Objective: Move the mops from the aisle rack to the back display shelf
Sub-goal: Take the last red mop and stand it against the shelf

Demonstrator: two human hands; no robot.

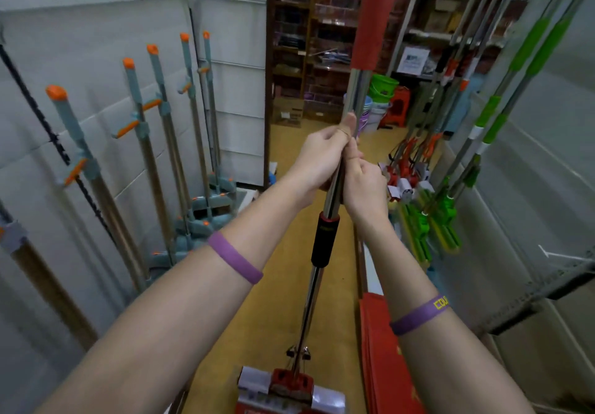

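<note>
At the far end of the narrow aisle stands tall brown wooden shelving [325, 27]. Grey-handled, orange-capped mops [141, 130] lean along the left wall and green-sleeved mops [528, 46] hang on the right. Between them the chrome-shafted mop with the red sleeve and red head [314, 291] stands nearly upright with its head low near the yellow floor, held vertical, I'd guess, to clear both rows. The left hand [322, 156] and, just below, the right hand [365, 188] each have a clenched grip round its shaft above the black collar [325, 239].
</note>
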